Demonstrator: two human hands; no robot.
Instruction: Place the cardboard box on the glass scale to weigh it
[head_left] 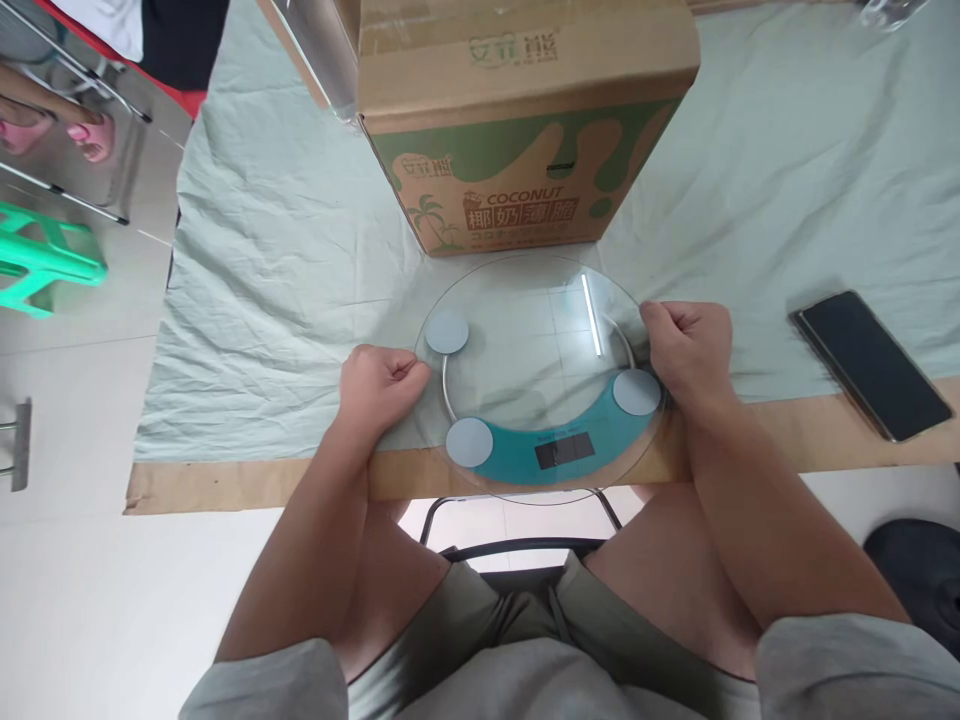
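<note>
A round glass bathroom scale (517, 380) lies in front of me, its near edge reaching past the table's front edge. It has a teal curved band (510, 455) with a dark, blank display (564, 451) and silvery round discs. My left hand (381, 390) is closed at the scale's left rim, thumb against the glass. At the right rim my right hand (690, 345) is also closed, its thumb at the edge. Curled fingers of both hands are partly hidden. Just behind the scale stands a brown and green cardboard box (517, 180) with "COCONUT" printed on it.
The table carries a pale green cloth (277, 300) and a bare wooden front edge (225, 485). A dark smartphone (874, 365) lies at the right. On the floor at left is a green stool (45, 260); another person's feet in pink shoes (91, 138) show beyond.
</note>
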